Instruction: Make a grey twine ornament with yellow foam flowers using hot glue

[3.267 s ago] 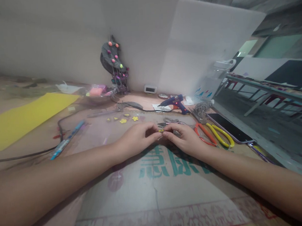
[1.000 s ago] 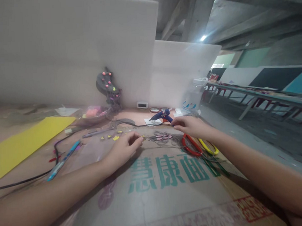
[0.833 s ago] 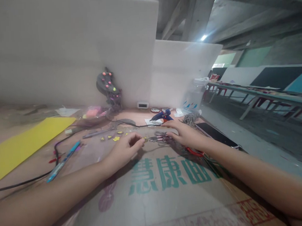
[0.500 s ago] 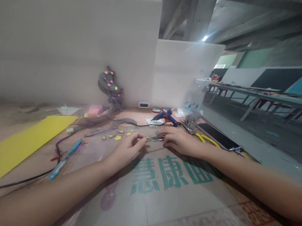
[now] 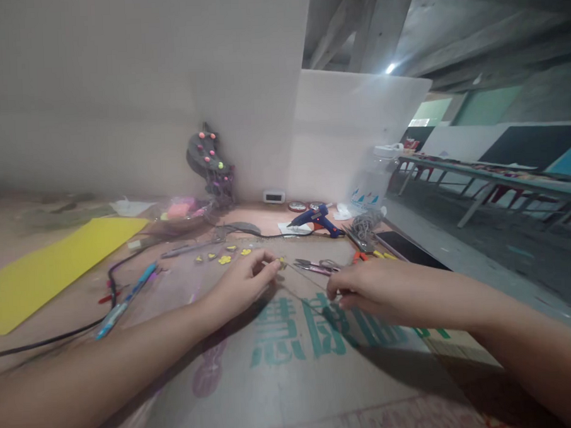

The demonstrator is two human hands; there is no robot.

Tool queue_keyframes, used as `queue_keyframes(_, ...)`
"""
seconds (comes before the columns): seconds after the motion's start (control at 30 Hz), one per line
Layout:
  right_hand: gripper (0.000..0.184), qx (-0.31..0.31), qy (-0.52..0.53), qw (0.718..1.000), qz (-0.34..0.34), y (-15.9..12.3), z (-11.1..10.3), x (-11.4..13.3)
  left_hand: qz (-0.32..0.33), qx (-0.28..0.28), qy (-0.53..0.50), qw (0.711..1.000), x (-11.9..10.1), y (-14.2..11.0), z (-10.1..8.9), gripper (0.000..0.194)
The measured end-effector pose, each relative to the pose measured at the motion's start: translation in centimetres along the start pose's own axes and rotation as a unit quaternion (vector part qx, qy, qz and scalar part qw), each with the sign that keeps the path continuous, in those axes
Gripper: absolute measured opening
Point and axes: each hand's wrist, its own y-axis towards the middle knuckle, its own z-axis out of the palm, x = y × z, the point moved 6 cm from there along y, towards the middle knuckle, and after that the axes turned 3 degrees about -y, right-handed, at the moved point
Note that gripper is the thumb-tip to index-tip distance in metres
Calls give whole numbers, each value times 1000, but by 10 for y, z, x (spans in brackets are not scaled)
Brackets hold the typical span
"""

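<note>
My left hand [image 5: 250,280] is closed in a pinch, with a small yellow flower piece [image 5: 282,263] at its fingertips. From there a thin grey cord [image 5: 312,281] runs to my right hand [image 5: 364,289], whose curled fingers are closed on its other end. Between and just beyond the hands lies a small pair of scissors [image 5: 316,267], apart from both. Several more yellow flower pieces [image 5: 225,259] rest on the board past my left hand. The fingertips of my right hand are partly hidden.
A blue glue gun [image 5: 314,219], a ball of grey yarn [image 5: 367,223] and a phone [image 5: 410,249] are at the back right. A blue pen [image 5: 128,300], black cable [image 5: 111,281] and yellow sheet [image 5: 65,271] lie left. A dark moon-shaped ornament [image 5: 205,154] stands against the partition.
My right hand has moved right and nearer to me, away from the scissors, drawing the cord out. The left hand has stayed almost in place.
</note>
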Motion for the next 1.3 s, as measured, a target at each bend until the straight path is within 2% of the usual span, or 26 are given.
queue_keyframes(0.07, 16, -3, -7, 1000, -5, -3, -1, 1, -3, 6, -5, 1000, 0, 0, 1, 26)
queue_keyframes(0.1, 17, -24, -20, 1000, 3, -2, -3, -2, -5, 9, -5, 1000, -1, -1, 2, 26)
queue_keyframes(0.23, 26, -174, -83, 980, 59, 15, -12, -23, -5, 13, 3, 1000, -2, -1, 2, 26)
queue_keyframes(0.3, 28, -210, -61, 972, 80, 26, -9, -35, 0, 16, 6, 1000, -1, -1, 2, 26)
queue_keyframes(0.37, 27, -212, -26, 971, 103, 36, 0, -45, 4, 16, 9, 1000, 0, -1, 2, 26)
queue_keyframes(0.43, 23, -185, -18, 977, 107, 43, 12, -51, 3, 18, 11, 1000, 1, -1, 2, 27)
queue_keyframes(0.57, 23, -132, -61, 987, 60, 51, 32, -50, 14, 19, 26, 999, -1, -1, 2, 27)
queue_keyframes(0.7, 22, -131, -112, 983, 61, 53, 38, -49, 20, 22, 42, 999, -2, -1, 2, 27)
queue_keyframes(0.77, 22, -150, -119, 979, 72, 53, 37, -50, 15, 25, 41, 999, -1, -1, 2, 27)
queue_keyframes(0.9, 17, -258, -40, 964, 55, 49, 22, -49, 8, 40, 21, 999, 3, -1, 5, 26)
queue_keyframes(1.03, 20, -383, 98, 916, 75, 36, 5, -51, 6, 27, 31, 999, 3, 0, 4, 22)
queue_keyframes(1.13, 23, -403, 190, 893, 65, 29, 6, -46, -7, 31, 24, 999, 3, 0, 4, 20)
queue_keyframes(1.3, 20, -375, 208, 902, 43, 30, 20, -33, -17, 31, -7, 999, 4, 1, 4, 17)
